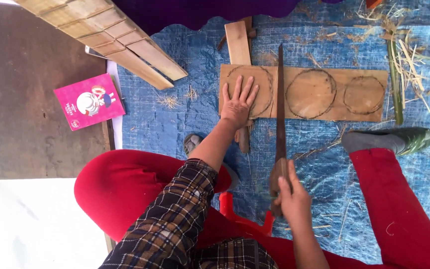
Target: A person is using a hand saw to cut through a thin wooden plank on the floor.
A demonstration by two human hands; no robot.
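Observation:
A thin wooden board [324, 117] with three drawn circles lies across a blue tarp. My left hand [238, 99] presses flat on its left end, fingers spread over the leftmost circle. My right hand [290, 199] grips the wooden handle of a handsaw [280, 114]. The saw's narrow blade runs straight away from me and crosses the board between the left and middle circles. A wooden block [238, 42] lies under the board's far left edge.
My red-trousered legs bracket the board, with a green shoe [411, 139] at right. A pink booklet [89, 101] rests on a dark mat at left. Bamboo slats [110, 37] lie at top left, green stalks and shavings [396, 74] at top right. A red tool [240, 219] sits near my lap.

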